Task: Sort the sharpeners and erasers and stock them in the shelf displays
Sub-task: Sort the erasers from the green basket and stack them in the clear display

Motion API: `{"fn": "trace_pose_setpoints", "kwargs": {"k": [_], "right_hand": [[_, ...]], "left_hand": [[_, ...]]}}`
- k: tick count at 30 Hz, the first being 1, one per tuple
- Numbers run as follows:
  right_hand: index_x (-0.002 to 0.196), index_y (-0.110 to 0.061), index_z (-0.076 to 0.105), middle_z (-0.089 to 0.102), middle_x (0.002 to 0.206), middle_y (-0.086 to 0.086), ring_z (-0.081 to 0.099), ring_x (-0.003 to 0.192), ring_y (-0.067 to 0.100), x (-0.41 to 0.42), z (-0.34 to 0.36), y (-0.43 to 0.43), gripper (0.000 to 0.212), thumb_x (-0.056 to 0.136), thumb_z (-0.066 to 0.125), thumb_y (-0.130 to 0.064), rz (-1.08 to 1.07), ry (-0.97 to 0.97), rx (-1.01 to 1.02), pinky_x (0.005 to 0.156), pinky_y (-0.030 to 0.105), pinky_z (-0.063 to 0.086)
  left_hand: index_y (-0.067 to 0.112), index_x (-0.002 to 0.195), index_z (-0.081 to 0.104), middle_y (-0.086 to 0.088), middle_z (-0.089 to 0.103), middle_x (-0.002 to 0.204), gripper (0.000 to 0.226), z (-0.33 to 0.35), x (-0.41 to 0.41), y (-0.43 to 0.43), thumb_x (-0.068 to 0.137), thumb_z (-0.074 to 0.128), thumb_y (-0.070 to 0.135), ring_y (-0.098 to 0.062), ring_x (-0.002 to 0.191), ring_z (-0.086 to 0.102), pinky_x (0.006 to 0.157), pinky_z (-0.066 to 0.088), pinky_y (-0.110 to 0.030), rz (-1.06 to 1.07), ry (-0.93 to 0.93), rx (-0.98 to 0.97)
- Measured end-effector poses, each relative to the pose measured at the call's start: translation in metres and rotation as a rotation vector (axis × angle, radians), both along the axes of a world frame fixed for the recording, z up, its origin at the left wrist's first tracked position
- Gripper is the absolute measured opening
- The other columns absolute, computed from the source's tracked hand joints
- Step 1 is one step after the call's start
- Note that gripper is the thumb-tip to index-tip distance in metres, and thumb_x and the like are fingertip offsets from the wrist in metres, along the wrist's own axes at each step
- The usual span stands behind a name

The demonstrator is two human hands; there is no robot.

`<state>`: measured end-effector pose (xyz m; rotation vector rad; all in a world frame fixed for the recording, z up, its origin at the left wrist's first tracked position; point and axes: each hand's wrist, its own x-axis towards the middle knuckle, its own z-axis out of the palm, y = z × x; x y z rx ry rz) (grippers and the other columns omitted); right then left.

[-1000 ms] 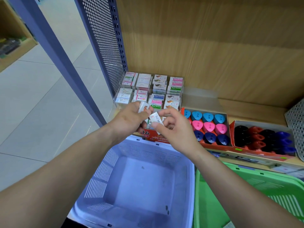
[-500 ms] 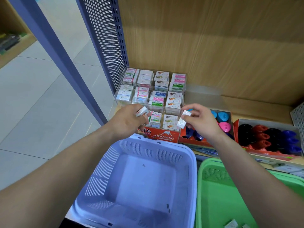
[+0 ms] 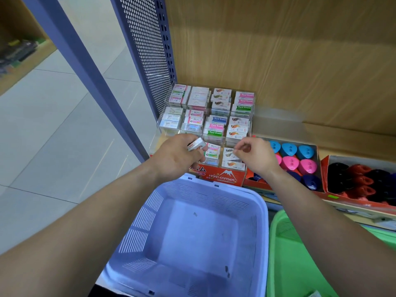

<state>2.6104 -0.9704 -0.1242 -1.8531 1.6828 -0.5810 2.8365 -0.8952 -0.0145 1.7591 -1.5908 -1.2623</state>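
Left hand: the left hand (image 3: 177,156), a little left of the frame's centre, curls its fingers around a small white wrapped eraser (image 3: 196,144). It holds it just in front of the display, probably to wait for its turn.
Basket: the lilac slotted plastic basket (image 3: 147,213) sits in the lower centre, under both hands, so a dropped piece would fall inside it.
Display: the clear tiered eraser display (image 3: 222,177) with a red card front is at centre. Its small paper-sleeved blocks are grouped by print.
Right hand: the right hand (image 3: 255,155) bends its fingers like a pinch at the front right compartment. I cannot tell if an eraser is between them.
Sharpeners: the blue and pink triangular plastic sharpeners (image 3: 289,150), right of centre, lie in rows in a red cardboard tray (image 3: 257,185).
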Motion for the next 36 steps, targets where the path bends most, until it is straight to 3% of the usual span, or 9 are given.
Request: {"fn": "trace_pose_setpoints", "kwargs": {"k": [5, 10, 14, 18, 21, 26, 29, 33, 36], "right_hand": [[0.105, -0.026, 0.076, 0.074, 0.102, -0.008, 0.067, 0.092, 0.015, -0.001, -0.001, 0.004, 0.015, 0.097, 0.063, -0.027, 0.12, 0.235, -0.037, 0.075, 0.04, 0.06], [0.117, -0.028, 0.073, 0.073, 0.11, -0.009, 0.065, 0.097, 0.013, -0.005, 0.018, 0.013, 0.024, 0.099, 0.058, -0.029, 0.154, 0.258, -0.028, 0.08, 0.038, 0.059], [0.111, -0.026, 0.076, 0.071, 0.104, -0.018, 0.061, 0.091, -0.002, 0.005, 0.054, 0.034, 0.02, 0.099, 0.06, -0.023, 0.101, -0.138, -0.103, 0.083, 0.027, 0.053], [0.108, -0.029, 0.072, 0.073, 0.095, -0.003, 0.066, 0.074, 0.013, 0.021, 0.077, 0.052, 0.015, 0.096, 0.067, -0.021, 0.207, -0.496, 0.061, 0.067, 0.031, 0.056], [0.108, -0.021, 0.072, 0.072, 0.092, 0.002, 0.061, 0.06, 0.011, 0.024, 0.081, 0.053, 0.019, 0.09, 0.075, -0.015, 0.209, -0.562, 0.105, 0.059, 0.026, 0.052], [0.104, -0.011, 0.07, 0.072, 0.088, 0.007, 0.066, 0.064, 0.013, 0.023, 0.087, 0.055, 0.017, 0.088, 0.077, -0.014, 0.136, -0.663, 0.198, 0.058, 0.021, 0.052], [0.101, -0.016, 0.07, 0.074, 0.089, 0.005, 0.069, 0.069, 0.019, 0.022, 0.083, 0.059, 0.013, 0.09, 0.075, -0.019, 0.115, -0.669, 0.212, 0.061, 0.028, 0.055], [0.105, -0.016, 0.068, 0.072, 0.1, 0.01, 0.071, 0.076, 0.02, 0.025, 0.076, 0.064, 0.018, 0.089, 0.075, -0.014, 0.169, -0.694, 0.263, 0.063, 0.033, 0.056], [0.106, -0.008, 0.067, 0.071, 0.098, 0.015, 0.072, 0.075, 0.022, 0.026, 0.071, 0.062, 0.018, 0.09, 0.074, -0.008, 0.141, -0.707, 0.289, 0.064, 0.033, 0.058]], "left_hand": [[0.02, 0.112, 0.054, 0.003, 0.077, 0.093, 0.013, -0.001, 0.002, 0.001, 0.101, 0.06, 0.021, -0.018, 0.077, 0.071, 0.057, 0.052, -0.019, -0.016, 0.033, 0.037], [0.014, 0.115, 0.053, -0.007, 0.076, 0.099, 0.022, -0.002, -0.001, 0.0, 0.097, 0.065, 0.015, -0.024, 0.077, 0.073, 0.06, 0.057, -0.023, 0.034, 0.114, 0.089], [0.006, 0.112, 0.063, -0.017, 0.067, 0.114, 0.021, -0.002, -0.003, 0.0, 0.092, 0.068, 0.001, -0.024, 0.081, 0.075, 0.076, 0.063, -0.032, 0.027, 0.218, 0.097], [0.015, 0.11, 0.072, -0.012, 0.072, 0.109, 0.027, 0.001, -0.005, 0.002, 0.089, 0.071, -0.001, -0.026, 0.093, 0.075, 0.09, 0.06, -0.044, -0.045, 0.2, 0.046], [0.015, 0.111, 0.071, -0.014, 0.071, 0.11, 0.027, 0.003, -0.007, 0.003, 0.088, 0.073, 0.0, -0.03, 0.096, 0.074, 0.093, 0.058, -0.048, -0.013, 0.25, 0.04], [0.018, 0.103, 0.074, -0.008, 0.077, 0.095, 0.023, 0.008, -0.01, 0.003, 0.083, 0.081, 0.027, -0.023, 0.087, 0.073, 0.081, 0.057, -0.037, 0.086, 0.209, 0.015], [0.013, 0.1, 0.07, -0.011, 0.073, 0.09, 0.022, 0.008, -0.009, 0.001, 0.083, 0.082, 0.02, -0.013, 0.07, 0.065, 0.064, 0.052, -0.024, 0.164, 0.236, -0.006], [0.011, 0.099, 0.061, -0.008, 0.067, 0.087, 0.025, 0.008, -0.013, 0.002, 0.083, 0.079, 0.003, -0.02, 0.073, 0.071, 0.074, 0.063, -0.033, 0.21, 0.306, -0.002], [0.006, 0.102, 0.061, -0.013, 0.071, 0.09, 0.022, 0.007, -0.016, 0.003, 0.086, 0.077, 0.005, -0.019, 0.073, 0.072, 0.076, 0.063, -0.033, 0.222, 0.35, 0.009]]}}
